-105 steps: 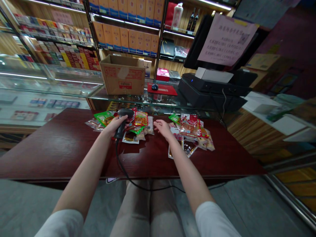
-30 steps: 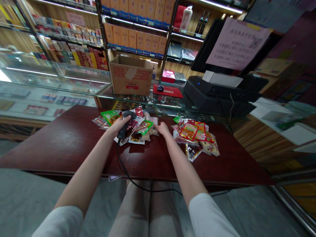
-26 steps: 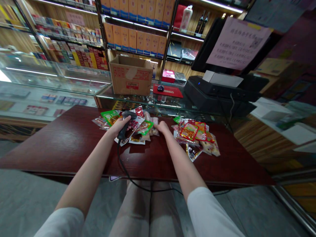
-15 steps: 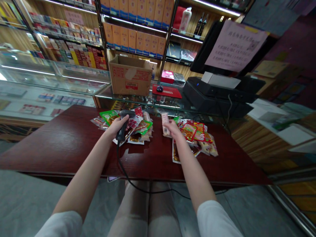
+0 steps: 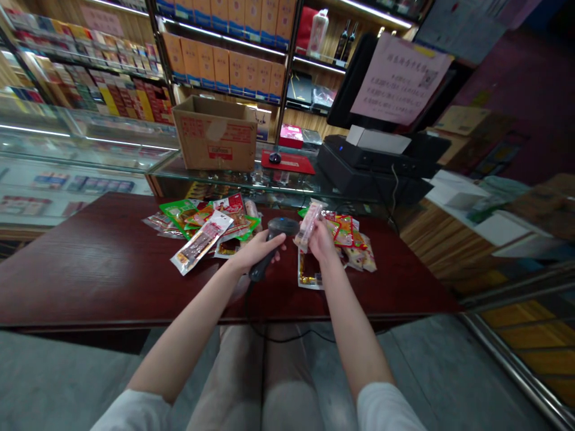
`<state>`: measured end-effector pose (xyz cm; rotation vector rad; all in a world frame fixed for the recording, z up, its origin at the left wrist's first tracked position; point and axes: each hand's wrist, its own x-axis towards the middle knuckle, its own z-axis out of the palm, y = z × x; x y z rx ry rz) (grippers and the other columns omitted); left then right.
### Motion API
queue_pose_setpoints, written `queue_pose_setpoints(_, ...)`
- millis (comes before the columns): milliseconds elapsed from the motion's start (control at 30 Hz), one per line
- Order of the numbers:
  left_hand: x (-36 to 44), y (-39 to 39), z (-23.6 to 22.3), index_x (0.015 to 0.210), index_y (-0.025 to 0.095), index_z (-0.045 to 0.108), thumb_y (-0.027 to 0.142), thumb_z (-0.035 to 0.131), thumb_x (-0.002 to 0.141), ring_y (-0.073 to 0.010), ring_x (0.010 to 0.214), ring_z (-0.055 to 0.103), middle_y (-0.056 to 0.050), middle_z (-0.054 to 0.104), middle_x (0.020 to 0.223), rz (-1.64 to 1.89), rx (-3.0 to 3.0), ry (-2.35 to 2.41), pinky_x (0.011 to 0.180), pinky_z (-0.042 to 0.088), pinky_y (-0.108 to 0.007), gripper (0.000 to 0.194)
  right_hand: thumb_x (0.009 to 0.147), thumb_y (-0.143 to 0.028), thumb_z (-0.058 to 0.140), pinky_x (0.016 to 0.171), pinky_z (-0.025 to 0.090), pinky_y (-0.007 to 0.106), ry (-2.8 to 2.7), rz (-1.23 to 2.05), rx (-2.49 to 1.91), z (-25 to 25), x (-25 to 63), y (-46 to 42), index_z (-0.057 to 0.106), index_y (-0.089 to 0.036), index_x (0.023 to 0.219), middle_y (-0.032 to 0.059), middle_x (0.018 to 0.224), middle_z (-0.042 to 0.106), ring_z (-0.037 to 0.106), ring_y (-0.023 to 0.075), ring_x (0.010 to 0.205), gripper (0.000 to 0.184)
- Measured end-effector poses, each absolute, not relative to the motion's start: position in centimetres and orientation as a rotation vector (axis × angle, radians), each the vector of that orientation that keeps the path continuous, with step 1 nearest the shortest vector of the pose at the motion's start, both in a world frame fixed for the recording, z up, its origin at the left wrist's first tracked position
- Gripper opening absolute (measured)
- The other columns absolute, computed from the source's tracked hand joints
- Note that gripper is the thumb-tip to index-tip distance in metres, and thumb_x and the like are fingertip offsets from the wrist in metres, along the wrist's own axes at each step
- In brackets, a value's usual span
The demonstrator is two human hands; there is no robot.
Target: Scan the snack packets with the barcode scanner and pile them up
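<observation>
Head view, near to far: I see my left hand (image 5: pixel 257 252) wrapped tight round the scanner (image 5: pixel 274 245) grip, head aimed at the packet (image 5: pixel 308 224) – pinched upright in my right hand (image 5: pixel 321 238), fingers closed on it, above the table (image 5: pixel 90 269). Beyond, snack piles (image 5: pixel 202 224) – then a box (image 5: pixel 215 134).

Glossy plastic snack packet (image 5: pixel 309 219), matt black plastic scanner (image 5: pixel 274 244), polished dark wood table (image 5: pixel 90 269).

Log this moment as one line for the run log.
left hand: grips black handheld barcode scanner | right hand: holds pale pink snack packet before scanner head | dark red wooden table: two snack-packet piles
</observation>
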<state>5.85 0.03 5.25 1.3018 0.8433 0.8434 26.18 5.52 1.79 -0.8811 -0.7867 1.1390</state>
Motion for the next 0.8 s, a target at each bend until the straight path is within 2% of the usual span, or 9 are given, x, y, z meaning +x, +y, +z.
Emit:
queue_pose_setpoints(200, 6.9, -0.1, 4.4, 0.079, 0.015, 0.054, 0.060, 0.066, 0.076, -0.0065, 0.049, 0.052, -0.001, 0.061, 0.072, 0.795, 1.304, 0.789, 0.045, 0.041, -0.020, 0.046, 0.071, -0.031, 0.058, 0.079, 0.055, 0.034, -0.834, 1.057, -0.869, 1.8, 26.3, 5.1, 0.045, -0.028, 0.104, -0.0024, 0.087, 0.062, 0.064, 0.0165, 0.079, 0.035)
queue_pose_setpoints(300, 6.3, -0.2, 4.7, 0.085, 0.015, 0.056, 0.061, 0.065, 0.076, -0.0075, 0.050, 0.053, -0.001, 0.061, 0.069, 0.816, 1.312, 0.861, 0.044, 0.041, -0.020, 0.047, 0.074, -0.036, 0.058, 0.078, 0.055, 0.035, -0.875, 1.049, -0.904, 1.5, 26.6, 5.2, 0.043, -0.030, 0.109, -0.0031, 0.090, 0.062, 0.064, 0.0160, 0.076, 0.039)
queue_pose_setpoints(400, 4.5, -0.3, 5.4, 0.091, 0.015, 0.058, 0.064, 0.064, 0.076, -0.0087, 0.050, 0.054, 0.000, 0.061, 0.065, 0.834, 1.296, 0.919, 0.045, 0.043, -0.020, 0.051, 0.075, -0.039, 0.059, 0.078, 0.055, 0.035, -0.954, 0.896, -1.012, 1.7, 27.8, 5.7, 0.043, -0.031, 0.114, -0.0011, 0.099, 0.062, 0.064, 0.0164, 0.082, 0.044)
queue_pose_setpoints(500, 1.4, -0.4, 6.3, 0.091, 0.015, 0.057, 0.063, 0.070, 0.070, -0.0090, 0.051, 0.055, 0.000, 0.061, 0.066, 0.948, 1.247, 0.987, 0.047, 0.046, -0.020, 0.053, 0.079, -0.038, 0.058, 0.084, 0.051, 0.036, -1.103, 0.528, -1.293, 2.8, 30.2, 6.4, 0.045, -0.026, 0.122, 0.0058, 0.105, 0.064, 0.064, 0.0206, 0.092, 0.046)
queue_pose_setpoints(567, -1.2, -0.5, 6.7, 0.090, 0.016, 0.055, 0.060, 0.074, 0.068, -0.0089, 0.051, 0.055, 0.001, 0.062, 0.066, 1.047, 1.196, 1.087, 0.046, 0.045, -0.019, 0.052, 0.085, -0.036, 0.054, 0.087, 0.049, 0.039, -1.216, 0.314, -1.553, 3.9, 31.9, 6.9, 0.043, -0.021, 0.129, 0.0110, 0.102, 0.067, 0.064, 0.0251, 0.093, 0.048)
queue_pose_setpoints(700, -6.2, 0.0, 6.4, 0.086, 0.017, 0.055, 0.052, 0.071, 0.074, -0.0094, 0.045, 0.054, 0.001, 0.060, 0.060, 1.172, 1.039, 1.268, 0.042, 0.044, -0.018, 0.040, 0.092, -0.035, 0.048, 0.091, 0.045, 0.043, -1.449, 0.135, -2.136, 5.5, 34.4, 7.6, 0.052, -0.011, 0.123, 0.0221, 0.109, 0.067, 0.064, 0.0320, 0.104, 0.039)
queue_pose_setpoints(800, -8.7, 1.1, 5.1, 0.082, 0.015, 0.057, 0.046, 0.068, 0.080, -0.0096, 0.043, 0.054, 0.000, 0.060, 0.057, 1.200, 0.861, 1.311, 0.041, 0.044, -0.018, 0.033, 0.093, -0.030, 0.046, 0.096, 0.042, 0.047, -1.525, -0.038, -2.342, 6.2, 34.8, 7.3, 0.054, -0.007, 0.122, 0.0269, 0.123, 0.060, 0.056, 0.0361, 0.118, 0.038)
